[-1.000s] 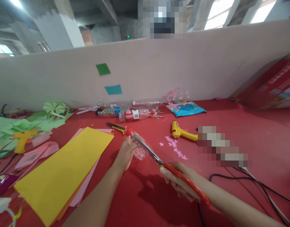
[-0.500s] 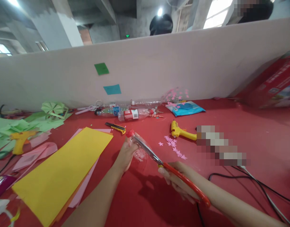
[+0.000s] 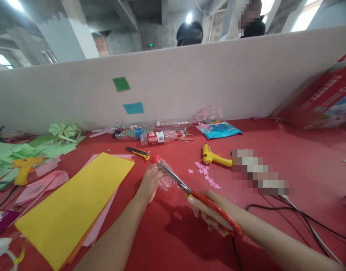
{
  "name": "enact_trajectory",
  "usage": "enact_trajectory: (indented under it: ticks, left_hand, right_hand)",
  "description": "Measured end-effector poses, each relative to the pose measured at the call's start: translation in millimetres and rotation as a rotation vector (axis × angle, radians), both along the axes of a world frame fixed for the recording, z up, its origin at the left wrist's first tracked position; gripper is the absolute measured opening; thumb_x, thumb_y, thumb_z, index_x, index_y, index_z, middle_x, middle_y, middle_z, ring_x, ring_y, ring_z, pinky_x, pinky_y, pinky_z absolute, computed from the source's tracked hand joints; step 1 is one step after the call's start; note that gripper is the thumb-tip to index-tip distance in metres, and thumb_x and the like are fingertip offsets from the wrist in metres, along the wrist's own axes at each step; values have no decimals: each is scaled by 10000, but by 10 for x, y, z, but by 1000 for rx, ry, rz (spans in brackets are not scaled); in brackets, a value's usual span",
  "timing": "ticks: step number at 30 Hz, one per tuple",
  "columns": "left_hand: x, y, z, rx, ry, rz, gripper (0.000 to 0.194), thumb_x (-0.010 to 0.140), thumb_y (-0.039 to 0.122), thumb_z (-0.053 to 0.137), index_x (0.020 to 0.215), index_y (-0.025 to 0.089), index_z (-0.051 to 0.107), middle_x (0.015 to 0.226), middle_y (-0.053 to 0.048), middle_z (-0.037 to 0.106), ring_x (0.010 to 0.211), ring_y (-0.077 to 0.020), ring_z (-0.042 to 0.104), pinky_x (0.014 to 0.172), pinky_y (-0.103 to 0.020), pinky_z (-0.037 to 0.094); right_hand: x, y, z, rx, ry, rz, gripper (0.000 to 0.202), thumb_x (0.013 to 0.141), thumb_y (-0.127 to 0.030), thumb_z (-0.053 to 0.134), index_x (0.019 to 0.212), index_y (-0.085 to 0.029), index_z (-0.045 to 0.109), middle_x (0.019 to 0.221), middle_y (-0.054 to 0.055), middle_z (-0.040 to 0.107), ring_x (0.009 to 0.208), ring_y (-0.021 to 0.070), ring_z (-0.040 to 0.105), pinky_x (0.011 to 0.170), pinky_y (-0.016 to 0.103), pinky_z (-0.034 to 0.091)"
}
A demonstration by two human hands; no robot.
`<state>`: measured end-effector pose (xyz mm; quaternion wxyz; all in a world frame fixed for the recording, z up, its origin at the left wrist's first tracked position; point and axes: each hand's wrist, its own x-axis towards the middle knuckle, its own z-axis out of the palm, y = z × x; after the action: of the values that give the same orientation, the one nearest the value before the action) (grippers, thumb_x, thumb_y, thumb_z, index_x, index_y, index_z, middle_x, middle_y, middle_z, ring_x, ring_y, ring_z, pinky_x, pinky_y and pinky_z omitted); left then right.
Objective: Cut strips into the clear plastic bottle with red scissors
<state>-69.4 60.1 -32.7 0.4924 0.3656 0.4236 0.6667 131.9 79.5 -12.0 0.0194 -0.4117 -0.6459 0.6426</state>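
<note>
My left hand (image 3: 152, 181) holds a clear plastic bottle piece (image 3: 165, 182) with a red cap (image 3: 155, 159) over the red table (image 3: 161, 233). In my right hand (image 3: 211, 210) are scissors (image 3: 177, 180) with long metal blades and red handles. The blades point up and left and lie against the clear plastic near the cap; whether they are cutting into it is hard to tell. Part of the bottle piece is hidden by my left fingers and the blades.
Yellow paper (image 3: 76, 207) lies left, a cutter (image 3: 139, 152) beyond it. Bottles (image 3: 156, 137) and a blue packet (image 3: 219, 130) line the white partition (image 3: 167, 82). A yellow glue gun (image 3: 215, 157), pink stars (image 3: 206, 175) and black cables (image 3: 269, 207) are right. A person's head (image 3: 189, 33) shows behind.
The scissor handles and my right hand have shifted slightly left, and the handles sit closer together. My left hand has barely moved. A person behind the partition appears further left.
</note>
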Motion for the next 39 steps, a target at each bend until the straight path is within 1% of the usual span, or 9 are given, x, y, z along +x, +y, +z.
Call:
enact_trajectory:
  ticks: [3, 5, 9, 14, 22, 25, 30, 34, 39]
  left_hand:
    - [-50, 30, -12, -18, -57, 58, 215, 639, 167, 674, 825, 188, 567, 728, 12, 635, 619, -118, 554, 615, -259, 409]
    - [-121, 55, -7, -28, -166, 178, 254, 615, 171, 695, 831, 192, 562, 739, 17, 644, 692, -133, 598, 671, -265, 440]
    - [-261, 77, 17, -39, -353, 242, 287, 592, 157, 720, 826, 187, 557, 815, -3, 679, 788, -145, 642, 751, -286, 472]
    - [-245, 68, -8, -52, -428, 89, 243, 621, 214, 723, 828, 180, 599, 745, 1, 666, 711, -151, 641, 657, -278, 472]
    - [-128, 44, 13, -71, -424, -2, 156, 672, 216, 692, 808, 150, 656, 863, -70, 713, 843, -177, 664, 834, -307, 481]
    - [-119, 19, 24, -95, -486, -32, 133, 684, 189, 633, 810, 154, 651, 858, -72, 711, 850, -189, 667, 848, -334, 487]
    - [-118, -11, 34, -29, -541, -136, 187, 680, 234, 568, 816, 132, 644, 854, -97, 706, 841, -220, 668, 844, -387, 503]
    - [-106, -2, 34, -85, -471, -126, 183, 753, 270, 563, 832, 132, 654, 877, -118, 724, 861, -246, 682, 861, -423, 504]
    - [-106, 22, 19, -144, -464, -122, 204, 843, 301, 554, 866, 127, 658, 919, -110, 739, 860, -210, 699, 870, -352, 514]
  right_hand:
    - [-6, -8, -24, 42, -25, -21, 485, 790, -639, 529, 631, -182, 503, 313, -101, 387, 247, 55, 380, 350, 170, 393]
    - [-14, -29, -37, 51, -6, -9, 474, 787, -623, 552, 625, -180, 509, 306, -98, 396, 252, 58, 388, 378, 179, 411]
    - [-65, -86, -56, 115, 168, -102, 469, 745, -622, 603, 607, -190, 483, 290, -108, 387, 253, 56, 370, 431, 205, 437]
    - [-135, -79, -107, 206, 333, -236, 479, 702, -627, 633, 586, -213, 422, 287, -129, 381, 263, 50, 355, 526, 240, 491]
    - [-162, -6, -195, 236, 426, -311, 481, 714, -664, 571, 604, -210, 457, 267, -127, 375, 235, 64, 357, 487, 252, 494]
    - [-161, 3, -197, 237, 447, -324, 481, 735, -664, 542, 597, -214, 443, 274, -127, 376, 232, 62, 364, 479, 245, 495]
    - [-166, 7, -200, 227, 462, -324, 475, 722, -657, 565, 612, -208, 457, 276, -131, 379, 228, 58, 365, 466, 231, 487]
    - [-177, 5, -205, 228, 454, -316, 480, 715, -656, 581, 609, -204, 460, 274, -122, 388, 220, 61, 362, 446, 234, 480]
    - [-203, 24, -236, 237, 445, -320, 477, 734, -664, 535, 623, -206, 453, 265, -128, 364, 221, 58, 350, 430, 225, 467]
